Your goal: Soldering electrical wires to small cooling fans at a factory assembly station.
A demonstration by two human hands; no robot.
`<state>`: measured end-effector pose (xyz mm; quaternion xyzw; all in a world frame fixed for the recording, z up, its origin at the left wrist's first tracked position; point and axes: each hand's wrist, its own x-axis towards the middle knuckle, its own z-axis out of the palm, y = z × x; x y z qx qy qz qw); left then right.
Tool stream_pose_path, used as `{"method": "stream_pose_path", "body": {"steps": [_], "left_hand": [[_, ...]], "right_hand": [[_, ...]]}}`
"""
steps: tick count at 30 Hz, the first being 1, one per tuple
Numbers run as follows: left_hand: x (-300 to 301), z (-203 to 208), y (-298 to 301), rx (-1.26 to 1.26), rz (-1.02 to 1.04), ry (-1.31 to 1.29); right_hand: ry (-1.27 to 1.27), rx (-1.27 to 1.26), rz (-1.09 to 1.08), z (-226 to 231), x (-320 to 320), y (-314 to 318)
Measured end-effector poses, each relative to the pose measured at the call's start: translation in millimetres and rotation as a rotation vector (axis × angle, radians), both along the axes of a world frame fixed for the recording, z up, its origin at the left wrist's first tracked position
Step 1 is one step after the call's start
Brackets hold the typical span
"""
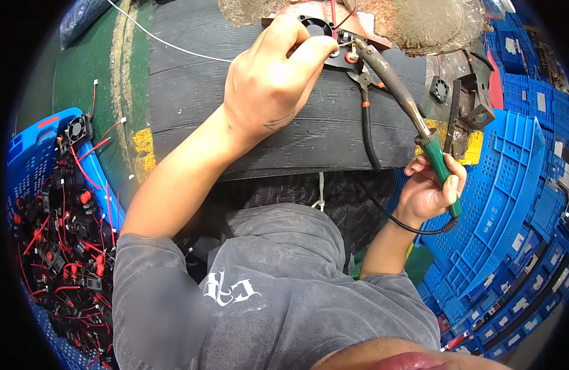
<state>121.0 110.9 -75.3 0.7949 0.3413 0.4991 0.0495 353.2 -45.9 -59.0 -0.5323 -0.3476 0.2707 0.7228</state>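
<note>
My right hand (429,191) grips the green handle of a soldering iron (398,86), whose tip reaches a small black part (343,60) with a red ring terminal. Beside that tip, my left hand (269,80) is closed, thumb and forefinger pinched together. A thin silvery solder wire (167,43) runs from the upper left into the left hand. Partly behind its fingers sits a black fan (315,26) with red wires above. Cutting pliers (367,117) with black and orange handles lie on the dark bench (192,92), just below the black part.
At left, a blue crate (56,120) holds many black parts with red wires. A loose fan (439,89) and a rusty metal bracket (469,111) lie at right. Blue crates (494,203) stack along the right side. The iron's black cord (389,216) hangs below the bench edge.
</note>
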Motion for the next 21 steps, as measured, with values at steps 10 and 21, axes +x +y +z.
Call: {"method": "stream_pose_path", "body": {"steps": [10,21], "left_hand": [[2,-1,2,0.016,0.015,0.009],[8,18,-3,-0.025,0.03,0.035]], "right_hand": [[-0.009,0.003,0.052,-7,0,-4],[-0.052,0.018,0.049,-13,-1,-5]]}}
